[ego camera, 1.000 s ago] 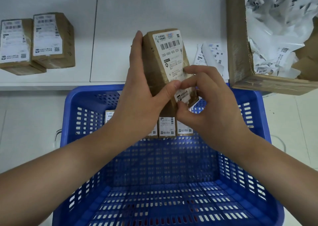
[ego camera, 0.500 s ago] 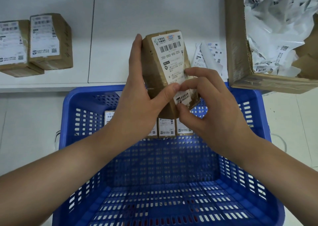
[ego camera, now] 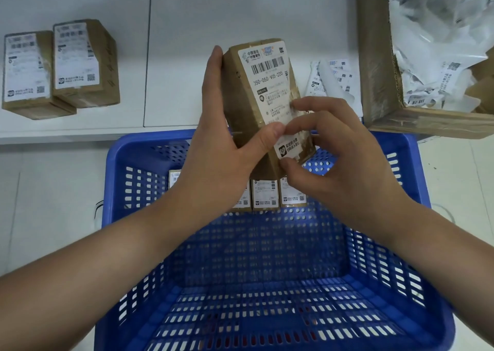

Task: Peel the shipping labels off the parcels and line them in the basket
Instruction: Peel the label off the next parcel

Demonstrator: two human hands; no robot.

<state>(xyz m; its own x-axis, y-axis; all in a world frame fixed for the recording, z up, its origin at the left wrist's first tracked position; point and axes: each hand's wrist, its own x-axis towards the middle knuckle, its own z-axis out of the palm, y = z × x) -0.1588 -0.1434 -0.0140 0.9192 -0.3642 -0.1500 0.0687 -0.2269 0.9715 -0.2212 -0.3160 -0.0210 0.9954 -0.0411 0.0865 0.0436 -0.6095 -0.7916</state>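
Barely anything shifts from a moment ago: the right hand [ego camera: 344, 163] nudges its fingertips a touch higher along the label [ego camera: 270, 83], and the label's lower edge looks slightly more lifted near the thumb. That hand curls in, index finger and thumb working at the label's lower right edge; whether it truly pinches the paper I cannot tell. The left hand [ego camera: 222, 147] grips the parcel [ego camera: 240, 104] upright at centre frame, thumb pressed on the label face, just above the far rim of the basket [ego camera: 401, 257]. My read: the peel is only starting, label mostly stuck. Below the hands, more parcels [ego camera: 264, 193] stand in a row against the basket's far wall. Upper left, two labelled parcels [ego camera: 58, 67] wait. Upper right, a cardboard box [ego camera: 374, 70] holds crumpled paper, with loose labels [ego camera: 331, 83] beside it.
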